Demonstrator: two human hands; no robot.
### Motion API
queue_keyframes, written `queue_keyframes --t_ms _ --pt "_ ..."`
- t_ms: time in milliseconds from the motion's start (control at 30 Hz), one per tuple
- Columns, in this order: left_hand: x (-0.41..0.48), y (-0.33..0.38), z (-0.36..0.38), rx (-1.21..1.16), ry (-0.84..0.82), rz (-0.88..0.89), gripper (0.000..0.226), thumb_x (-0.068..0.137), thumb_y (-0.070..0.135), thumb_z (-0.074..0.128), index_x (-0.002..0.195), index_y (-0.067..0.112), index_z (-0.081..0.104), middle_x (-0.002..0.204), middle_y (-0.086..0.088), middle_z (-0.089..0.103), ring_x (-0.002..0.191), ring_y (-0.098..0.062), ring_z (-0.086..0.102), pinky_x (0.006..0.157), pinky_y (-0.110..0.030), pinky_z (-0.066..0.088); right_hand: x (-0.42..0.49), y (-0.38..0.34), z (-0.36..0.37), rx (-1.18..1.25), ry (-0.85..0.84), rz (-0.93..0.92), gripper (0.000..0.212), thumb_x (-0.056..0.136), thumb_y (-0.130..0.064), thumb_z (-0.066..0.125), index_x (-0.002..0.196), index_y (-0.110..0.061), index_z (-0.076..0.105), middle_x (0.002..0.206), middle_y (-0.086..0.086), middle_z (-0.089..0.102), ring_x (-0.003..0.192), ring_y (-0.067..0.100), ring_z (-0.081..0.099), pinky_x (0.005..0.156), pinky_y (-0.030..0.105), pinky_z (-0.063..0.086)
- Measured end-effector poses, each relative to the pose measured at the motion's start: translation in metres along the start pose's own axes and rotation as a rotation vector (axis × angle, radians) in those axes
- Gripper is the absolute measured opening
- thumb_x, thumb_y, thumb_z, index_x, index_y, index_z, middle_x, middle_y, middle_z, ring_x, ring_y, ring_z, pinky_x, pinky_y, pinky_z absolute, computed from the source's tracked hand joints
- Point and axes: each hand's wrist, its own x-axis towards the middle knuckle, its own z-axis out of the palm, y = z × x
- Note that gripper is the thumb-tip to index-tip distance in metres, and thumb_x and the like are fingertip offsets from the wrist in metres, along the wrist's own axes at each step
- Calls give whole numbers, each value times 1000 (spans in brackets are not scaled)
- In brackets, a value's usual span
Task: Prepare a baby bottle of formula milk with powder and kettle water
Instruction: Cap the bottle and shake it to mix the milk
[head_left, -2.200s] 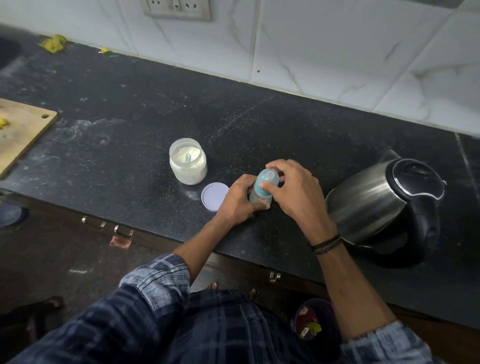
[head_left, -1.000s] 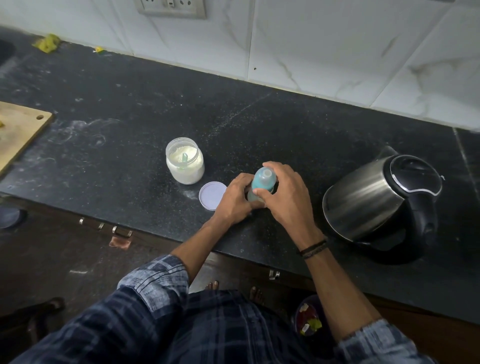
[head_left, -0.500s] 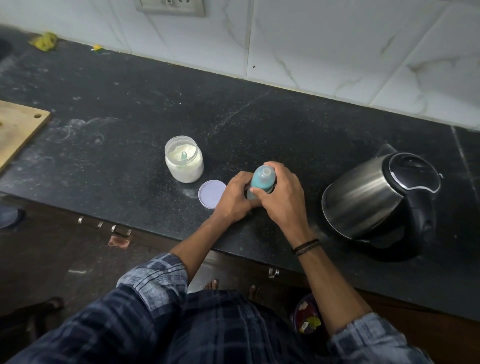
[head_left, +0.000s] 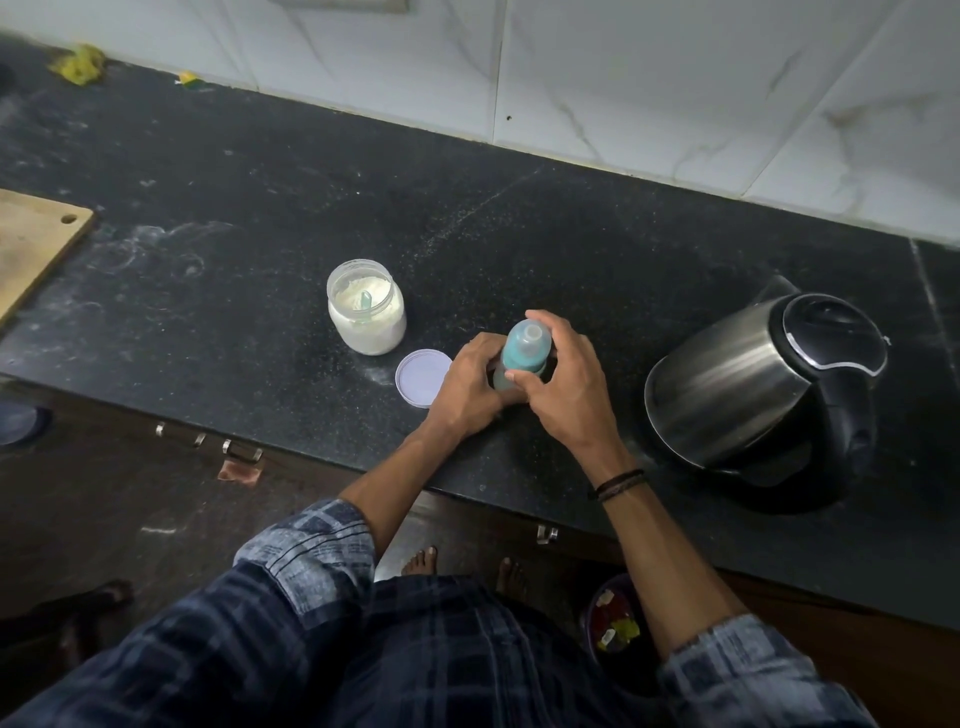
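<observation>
On the black speckled stone table (head_left: 218, 171), a clear round jar of white powder (head_left: 366, 307) is left open, its flat pale lid (head_left: 422, 376) laid at its 4 o'clock. The small teal plastic baby bottle (head_left: 523, 349) is held upright: the left hand (head_left: 470, 387) is wrapped round its body, and the right hand (head_left: 563, 382) is closed on its cap, probably for twisting. At the bottle's 3 o'clock, a shiny steel kettle (head_left: 748, 382) is parked near.

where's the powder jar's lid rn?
In the head view, the lid lies flat on the black counter, just in front and right of the open powder jar, beside the left hand at the baby bottle.
</observation>
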Motion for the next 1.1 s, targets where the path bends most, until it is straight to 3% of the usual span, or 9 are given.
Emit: queue_keyframes --t_ms 133,300,500,667,767,833,967,1100 --pt "1 1 0 2 20 3 52 82 22 88 128 15 64 120 3 62 107 -15 61 90 -24 52 0 0 8 -22 64 -15 73 80 -10 87 144 -16 54 141 1 60 120 12 48 97 25 38" --pt "1 0 0 16 48 13 47 85 18 86 127 9 66 120 -3 65 105 -15 62 88 -23 52 -4 -3 18 -20 174 3 72 76 -10 90 140 -12 57 135 4 64 117 16 52 95 26 40" --pt "-1 1 4 2 74 8 40 87 18 82 124 11 67 118 1 63 106 -15 61 90 -27 52 -6 -7 23 -20 228 -5 70 76 -10 89 138 -8 57 134 8 64 121 27 56 98 29 43" --pt "-3 -1 -1 52 8 51 50 86 24 81 131 10 63 127 -2 61 116 -17 57 101 -35 49 -7 5 20 -7 124 -35 81 85 -25 85 154 -22 44 150 0 55 129 18 53 102 29 42" --pt "-14 -8 -7 167 0 66 71 86 26 85 148 9 54 143 -9 57 131 -21 52 114 -37 41 -15 12 20 46 35 -51 100 86 -30 84 162 -43 20 162 -7 42 139 -4 35 111 31 39" --pt "-25 -16 -12 226 11 49 76 88 23 81 155 11 47 151 -9 51 140 -22 46 120 -37 36 -18 15 21 17 43 -87 105 85 -32 85 161 -49 14 164 -9 38 139 -10 30 110 32 42" --pt "-40 -27 -21 329 50 112 67 92 14 71 155 11 47 154 -8 50 144 -23 42 122 -35 33 -17 20 26 -32 107 -174 98 84 -29 85 158 -46 23 154 -2 50 134 8 51 97 34 53" --pt "-43 -35 -23 477 122 257 46 100 18 68 143 3 59 143 -14 59 137 -30 52 118 -50 41 0 18 13 9 97 -161 94 85 -29 86 154 -53 27 153 -9 52 126 13 60 98 47 58"
